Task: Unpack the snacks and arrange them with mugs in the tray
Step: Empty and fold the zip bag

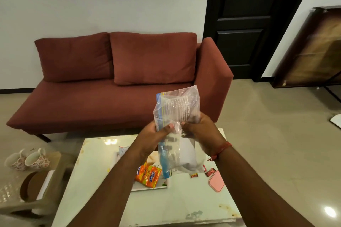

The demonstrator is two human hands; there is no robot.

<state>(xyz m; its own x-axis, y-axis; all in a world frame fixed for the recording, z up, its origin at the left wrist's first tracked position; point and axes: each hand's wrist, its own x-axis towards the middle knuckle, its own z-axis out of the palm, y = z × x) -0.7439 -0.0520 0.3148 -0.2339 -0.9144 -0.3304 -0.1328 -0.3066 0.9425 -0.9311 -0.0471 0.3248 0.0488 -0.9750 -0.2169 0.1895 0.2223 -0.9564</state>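
Far to my left I am seeing two floral mugs [27, 160] lying tipped on their sides, touching each other, on a low side stool [33, 190] that stands apart from the white table [96, 180]. Behind everything, a rust-red sofa [118, 83] is filling the middle of the view, with a dark door [245, 24] to its right.

On the table, I am looking at a white tray [147, 189] with orange snack packets [148, 175] resting in it; my left forearm is crossing over the tray's near-left part and hiding some of it. A white packet [124, 150] is peeking out just beyond that forearm.

Above the tray I am holding up a clear zip bag [177, 116] with a blue seal strip, standing roughly upright. My left hand [155, 138] is gripping its left edge, thumb pressed on the front of the plastic; my right hand [201, 132] is pinching the bag's middle from the other side, fingers curled closed around the film. The two sets of fingertips are almost meeting. The bag's lower part is hanging down between my wrists, blocking the tray's far-right corner.

To the right of the tray, small red wrapped candies [210, 172] are lying on the table, just beside a pink pouch [216, 183]. A red thread [221, 150] is circling my right wrist.
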